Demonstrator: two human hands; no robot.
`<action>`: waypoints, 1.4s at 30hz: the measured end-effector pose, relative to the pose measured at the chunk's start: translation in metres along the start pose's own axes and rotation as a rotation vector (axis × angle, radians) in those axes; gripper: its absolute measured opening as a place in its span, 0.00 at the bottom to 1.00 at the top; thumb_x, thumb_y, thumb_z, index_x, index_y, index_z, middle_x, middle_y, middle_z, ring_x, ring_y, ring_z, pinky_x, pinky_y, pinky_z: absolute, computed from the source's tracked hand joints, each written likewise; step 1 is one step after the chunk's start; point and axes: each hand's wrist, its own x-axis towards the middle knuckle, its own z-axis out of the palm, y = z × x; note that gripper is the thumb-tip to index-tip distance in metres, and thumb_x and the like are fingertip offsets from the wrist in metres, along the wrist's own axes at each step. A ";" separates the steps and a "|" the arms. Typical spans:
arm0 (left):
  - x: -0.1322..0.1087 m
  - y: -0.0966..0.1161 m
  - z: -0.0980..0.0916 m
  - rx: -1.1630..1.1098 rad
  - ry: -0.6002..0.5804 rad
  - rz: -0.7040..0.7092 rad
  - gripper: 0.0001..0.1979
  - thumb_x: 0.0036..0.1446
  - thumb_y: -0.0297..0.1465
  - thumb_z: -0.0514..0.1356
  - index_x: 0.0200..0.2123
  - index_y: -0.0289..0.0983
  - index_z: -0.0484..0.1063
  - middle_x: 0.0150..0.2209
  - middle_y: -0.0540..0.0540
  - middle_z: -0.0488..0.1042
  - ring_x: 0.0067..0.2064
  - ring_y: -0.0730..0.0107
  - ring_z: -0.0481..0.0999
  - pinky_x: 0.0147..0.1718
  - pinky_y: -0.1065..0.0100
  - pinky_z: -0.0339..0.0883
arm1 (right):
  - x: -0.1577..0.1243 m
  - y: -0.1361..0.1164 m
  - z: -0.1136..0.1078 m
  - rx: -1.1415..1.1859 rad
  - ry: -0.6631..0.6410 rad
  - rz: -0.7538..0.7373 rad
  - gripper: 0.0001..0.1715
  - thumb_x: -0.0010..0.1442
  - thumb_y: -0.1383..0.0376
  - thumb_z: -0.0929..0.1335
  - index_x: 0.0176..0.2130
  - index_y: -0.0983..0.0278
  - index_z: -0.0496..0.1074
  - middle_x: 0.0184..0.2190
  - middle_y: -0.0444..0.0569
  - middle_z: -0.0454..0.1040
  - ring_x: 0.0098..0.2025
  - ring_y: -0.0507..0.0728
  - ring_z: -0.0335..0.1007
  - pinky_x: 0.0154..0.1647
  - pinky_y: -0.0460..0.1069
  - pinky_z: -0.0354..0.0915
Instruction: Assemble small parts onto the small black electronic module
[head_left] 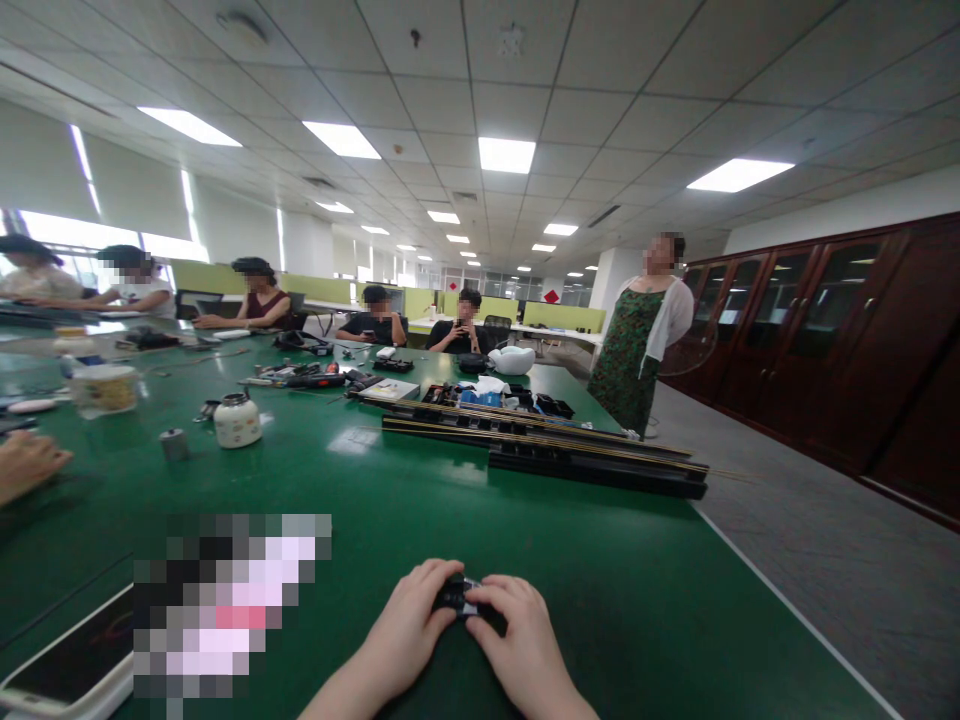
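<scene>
Just above the green tabletop (390,530), near its front edge, my left hand (411,615) and my right hand (517,625) meet around a small black object with shiny, silvery parts (459,596). Fingers and thumbs of both hands are closed on it from either side. Most of the object is covered by the fingers, so its kind cannot be made out. To the left of my hands lies a phone in a pale case (71,650), partly covered by a blurred patch.
Long black rails with thin brass-coloured rods (592,470) lie across the table ahead. A white jar (237,420) and a grey cylinder (174,445) stand left. Another person's hand (30,465) rests at the left edge. Several people sit beyond; one stands at right.
</scene>
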 end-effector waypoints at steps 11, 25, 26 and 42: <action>-0.001 0.002 0.000 0.025 0.000 0.017 0.20 0.48 0.24 0.54 0.46 0.41 0.66 0.47 0.45 0.71 0.50 0.63 0.68 0.51 0.61 0.59 | -0.001 0.000 -0.001 -0.013 -0.009 0.010 0.13 0.49 0.66 0.68 0.37 0.53 0.75 0.42 0.44 0.73 0.48 0.58 0.64 0.52 0.53 0.54; -0.001 0.004 -0.001 -0.018 -0.002 0.003 0.21 0.47 0.23 0.54 0.46 0.41 0.66 0.49 0.46 0.71 0.51 0.63 0.67 0.51 0.62 0.58 | -0.001 -0.001 -0.002 0.007 0.006 -0.001 0.12 0.47 0.66 0.69 0.35 0.54 0.75 0.41 0.45 0.74 0.48 0.59 0.65 0.51 0.54 0.56; -0.002 0.004 -0.001 -0.023 0.001 -0.005 0.22 0.46 0.23 0.54 0.47 0.40 0.66 0.49 0.45 0.70 0.51 0.63 0.67 0.52 0.61 0.58 | 0.000 -0.001 -0.001 0.006 0.006 -0.004 0.12 0.47 0.66 0.68 0.35 0.55 0.75 0.41 0.45 0.74 0.48 0.59 0.65 0.51 0.54 0.56; 0.000 0.002 0.000 -0.148 -0.014 -0.060 0.21 0.50 0.25 0.54 0.49 0.40 0.63 0.50 0.44 0.69 0.52 0.63 0.66 0.54 0.61 0.56 | -0.001 0.000 -0.002 0.092 0.044 -0.017 0.12 0.50 0.66 0.66 0.38 0.57 0.73 0.44 0.46 0.73 0.50 0.59 0.65 0.53 0.53 0.57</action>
